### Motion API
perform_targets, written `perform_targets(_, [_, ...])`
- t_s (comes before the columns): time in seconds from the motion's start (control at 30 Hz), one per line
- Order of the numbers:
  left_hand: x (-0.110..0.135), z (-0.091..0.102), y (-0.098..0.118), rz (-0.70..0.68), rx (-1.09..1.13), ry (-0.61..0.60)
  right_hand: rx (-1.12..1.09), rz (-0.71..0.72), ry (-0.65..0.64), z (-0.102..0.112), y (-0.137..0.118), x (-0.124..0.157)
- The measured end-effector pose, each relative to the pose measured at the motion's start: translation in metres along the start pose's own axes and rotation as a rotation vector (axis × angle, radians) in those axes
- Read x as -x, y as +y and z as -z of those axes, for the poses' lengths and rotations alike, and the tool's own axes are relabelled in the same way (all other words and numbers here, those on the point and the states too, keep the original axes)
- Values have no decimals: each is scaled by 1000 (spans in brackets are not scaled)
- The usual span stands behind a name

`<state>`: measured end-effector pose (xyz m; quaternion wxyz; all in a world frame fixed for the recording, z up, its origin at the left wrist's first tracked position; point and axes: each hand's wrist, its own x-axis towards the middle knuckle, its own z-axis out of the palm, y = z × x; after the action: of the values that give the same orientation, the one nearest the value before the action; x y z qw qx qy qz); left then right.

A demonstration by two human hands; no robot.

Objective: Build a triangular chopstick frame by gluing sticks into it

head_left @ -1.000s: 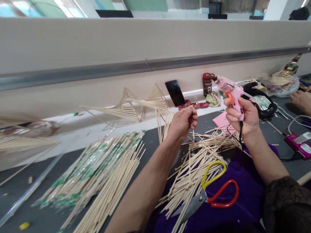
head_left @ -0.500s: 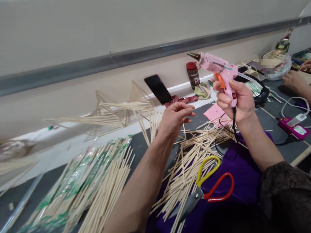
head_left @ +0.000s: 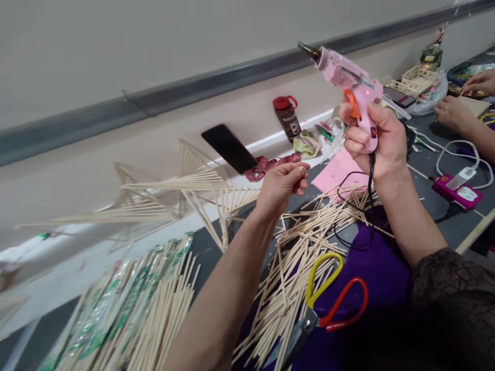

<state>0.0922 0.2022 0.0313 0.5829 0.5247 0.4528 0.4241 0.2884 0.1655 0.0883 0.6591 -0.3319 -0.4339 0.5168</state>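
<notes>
So we've got one pink hot glue gun (head_left: 350,77) up in our right hand (head_left: 389,147), raised on the right above the table (head_left: 421,178). That hand is wrapped snugly round the handle, a finger by the orange trigger. Our left hand (head_left: 281,184) is over the middle of the table, fingers curled in and thumb near the index finger; we can't tell if it's fully closed or pinching something tiny.

Handling-wise, we'd guess the gun is light, rigid plastic, not very slippery. Handle's the place to hold it; we'd treat the metal nozzle as hot. The loose wooden sticks (head_left: 297,237) look light, stiff and snappable, so we'd grab them mid-length.

Headcount: one clear glue stick (head_left: 397,107) poking out the gun's back, one pair of scissors (head_left: 308,323) on the near side, one propped phone (head_left: 230,148) and one red-lidded bottle (head_left: 286,121) on the far side, one magenta power block (head_left: 456,193) to the right. Loose sticks? Too many overlapping to count.
</notes>
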Motion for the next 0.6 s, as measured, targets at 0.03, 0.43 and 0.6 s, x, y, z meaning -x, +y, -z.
perform_targets(0.03, [-4, -1, -2, 8, -9, 7, 26, 4, 11, 0, -2, 0])
perform_targets(0.43, [-34, -23, -22, 27, -254, 60, -117, -82, 46, 4, -13, -2])
perform_targets(0.6, [-39, -27, -20, 73, -207, 58, -464, -43, -53, 5, -14, -1])
